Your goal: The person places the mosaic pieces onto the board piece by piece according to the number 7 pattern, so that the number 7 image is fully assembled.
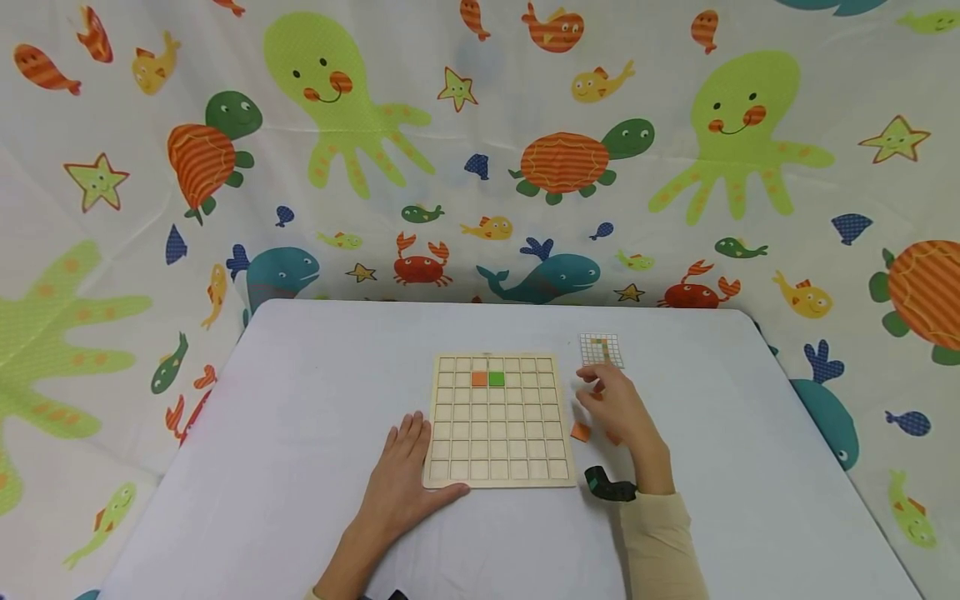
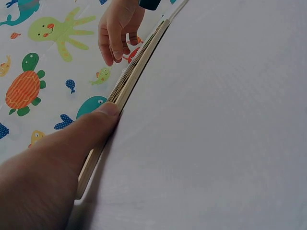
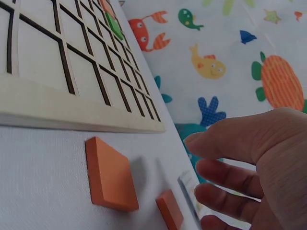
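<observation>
A wooden grid board point(image 1: 480, 482) lies on the white table. One orange tile point(image 1: 479, 379) and one green tile point(image 1: 497, 379) sit side by side in its second row from the far edge. My left hand point(image 1: 405, 475) rests at the board's near left corner, its straight fingers along the left side and its thumb on the near edge. To the right of the board, my right hand point(image 1: 615, 404) hovers with loosely bent fingers and nothing between them. Below it lie a loose orange tile point(image 3: 112, 175) and another orange tile point(image 3: 170, 211), partly covered by the hand in the head view.
A small printed grid card point(image 1: 600, 343) with coloured squares lies just beyond my right hand. A dark strap point(image 1: 609, 487) sticks out by the right wrist. Behind the table point(image 1: 300, 358) hangs a curtain point(image 1: 465, 125) printed with sea animals.
</observation>
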A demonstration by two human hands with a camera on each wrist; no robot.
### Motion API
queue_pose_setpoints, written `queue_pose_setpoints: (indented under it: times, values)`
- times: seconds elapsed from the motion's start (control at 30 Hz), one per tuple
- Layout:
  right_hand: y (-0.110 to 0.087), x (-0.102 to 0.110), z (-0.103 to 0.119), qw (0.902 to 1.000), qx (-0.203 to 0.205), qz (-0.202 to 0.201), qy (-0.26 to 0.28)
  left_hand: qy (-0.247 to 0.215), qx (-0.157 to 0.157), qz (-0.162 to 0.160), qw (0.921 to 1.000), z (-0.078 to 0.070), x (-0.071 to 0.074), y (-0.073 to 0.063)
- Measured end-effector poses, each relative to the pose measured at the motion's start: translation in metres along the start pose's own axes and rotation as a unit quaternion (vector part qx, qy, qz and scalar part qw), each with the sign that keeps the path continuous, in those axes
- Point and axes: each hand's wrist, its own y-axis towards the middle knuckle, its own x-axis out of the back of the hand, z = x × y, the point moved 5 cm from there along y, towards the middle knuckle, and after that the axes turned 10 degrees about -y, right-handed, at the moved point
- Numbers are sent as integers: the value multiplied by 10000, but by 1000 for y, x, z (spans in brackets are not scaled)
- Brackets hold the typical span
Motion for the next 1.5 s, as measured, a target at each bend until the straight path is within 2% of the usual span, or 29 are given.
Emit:
queue_pose_setpoints:
  times: [0.77, 1.5]
  values:
    - [-3, 3, -25, 9971, -583, 488, -109, -41, 78, 70, 9999, 1, -1, 0]
    - [-5, 0, -32, 9949, -495, 807, -340, -21, 52, 55, 10000, 1, 0, 0]
